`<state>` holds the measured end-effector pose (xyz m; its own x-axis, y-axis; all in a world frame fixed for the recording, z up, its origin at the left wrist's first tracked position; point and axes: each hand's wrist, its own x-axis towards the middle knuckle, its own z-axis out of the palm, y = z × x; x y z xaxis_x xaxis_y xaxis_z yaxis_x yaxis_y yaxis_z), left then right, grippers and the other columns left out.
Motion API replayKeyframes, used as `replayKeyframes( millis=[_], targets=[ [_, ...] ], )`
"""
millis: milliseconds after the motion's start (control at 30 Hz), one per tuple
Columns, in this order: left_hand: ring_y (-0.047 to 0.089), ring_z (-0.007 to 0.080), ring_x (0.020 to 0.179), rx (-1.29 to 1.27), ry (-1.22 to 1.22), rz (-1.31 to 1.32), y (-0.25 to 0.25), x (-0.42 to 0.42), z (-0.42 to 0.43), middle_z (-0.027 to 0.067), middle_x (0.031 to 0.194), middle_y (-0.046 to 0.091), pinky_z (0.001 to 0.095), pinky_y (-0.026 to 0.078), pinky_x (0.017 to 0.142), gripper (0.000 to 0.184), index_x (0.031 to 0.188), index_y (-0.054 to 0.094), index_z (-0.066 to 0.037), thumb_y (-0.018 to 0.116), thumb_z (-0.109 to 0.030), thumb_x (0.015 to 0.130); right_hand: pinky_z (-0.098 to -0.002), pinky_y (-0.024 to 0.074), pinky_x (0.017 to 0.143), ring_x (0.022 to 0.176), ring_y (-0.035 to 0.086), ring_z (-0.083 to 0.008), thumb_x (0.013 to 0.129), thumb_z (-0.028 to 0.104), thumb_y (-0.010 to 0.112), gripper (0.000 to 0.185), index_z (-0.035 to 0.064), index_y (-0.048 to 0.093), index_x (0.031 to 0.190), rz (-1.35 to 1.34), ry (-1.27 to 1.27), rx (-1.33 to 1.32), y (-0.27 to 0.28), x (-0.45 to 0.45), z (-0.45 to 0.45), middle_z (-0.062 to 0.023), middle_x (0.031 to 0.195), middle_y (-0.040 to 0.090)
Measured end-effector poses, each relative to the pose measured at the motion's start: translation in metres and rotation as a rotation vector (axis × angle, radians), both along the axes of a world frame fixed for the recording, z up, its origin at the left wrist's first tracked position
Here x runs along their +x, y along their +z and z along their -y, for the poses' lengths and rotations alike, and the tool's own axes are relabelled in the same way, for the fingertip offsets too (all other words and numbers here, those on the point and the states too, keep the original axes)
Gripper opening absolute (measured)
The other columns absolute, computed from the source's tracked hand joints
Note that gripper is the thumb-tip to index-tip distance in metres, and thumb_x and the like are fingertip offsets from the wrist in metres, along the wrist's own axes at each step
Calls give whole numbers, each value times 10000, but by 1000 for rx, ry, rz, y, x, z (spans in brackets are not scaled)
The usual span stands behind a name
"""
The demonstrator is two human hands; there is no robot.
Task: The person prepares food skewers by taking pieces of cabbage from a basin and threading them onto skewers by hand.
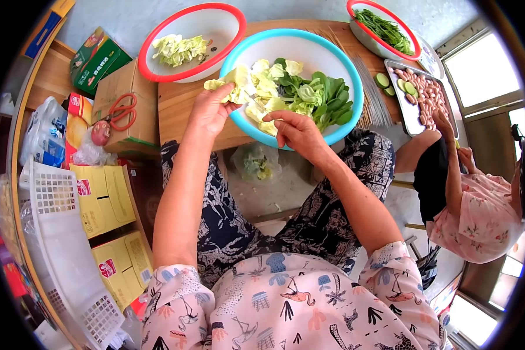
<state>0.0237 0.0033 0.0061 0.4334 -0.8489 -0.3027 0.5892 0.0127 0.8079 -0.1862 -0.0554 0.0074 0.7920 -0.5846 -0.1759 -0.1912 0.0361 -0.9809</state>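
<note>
My left hand (211,109) pinches a pale yellow-green cabbage leaf (232,84) over the left side of a white basin with a blue rim (356,76). Inside that basin, more pale leaves (266,87) lie on the left and dark green leafy vegetables (335,100) on the right. Over the near rim is my right hand (300,133), its index finger stretched toward the pale leaves and its thumb apart from it. Nothing shows clearly between those fingers.
Behind stands a red-rimmed basin (242,23) with torn pale leaves. Another red-rimmed basin (417,49) holds green stalks. On the right, a person (475,216) sits by a metal tray (411,119) of sausage-like pieces. Red scissors (122,112) lie on a cardboard box (114,87).
</note>
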Motion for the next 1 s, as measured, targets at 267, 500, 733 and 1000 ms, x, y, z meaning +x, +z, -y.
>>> replayKeyframes(
  millis=[267, 500, 733, 1000],
  targets=[
    [603, 174, 913, -26, -1, 24, -4, -2, 3, 81, 1062, 612, 320, 514, 733, 290, 1110, 552, -19, 616, -106, 841, -206, 323, 479, 499, 378, -39, 942, 137, 452, 226, 87, 630, 1072, -10, -3, 45, -1, 1, 4, 35, 548, 503],
    [598, 176, 949, -59, 90, 2, -3, 3, 2, 77, 1076, 610, 329, 512, 779, 303, 1113, 553, -17, 624, -94, 828, -210, 340, 488, 518, 422, -34, 929, 118, 472, 212, 86, 644, 1048, -32, 4, -12, -6, -2, 7, 32, 545, 499],
    [594, 161, 920, -31, 0, -1, 2, 2, -1, 77, 1064, 612, 316, 504, 729, 293, 1112, 557, -14, 622, -99, 839, -213, 333, 481, 506, 414, -33, 926, 115, 476, 214, 94, 659, 1036, -42, -9, -88, -8, -6, 10, 32, 534, 495],
    [589, 156, 914, -57, -13, -52, 2, 0, -2, 76, 1078, 607, 305, 501, 719, 284, 1109, 559, -13, 619, -116, 851, -171, 315, 456, 490, 386, -28, 945, 109, 440, 238, 62, 626, 1086, 3, 5, 123, 2, -4, 8, 21, 585, 517]
  ],
)
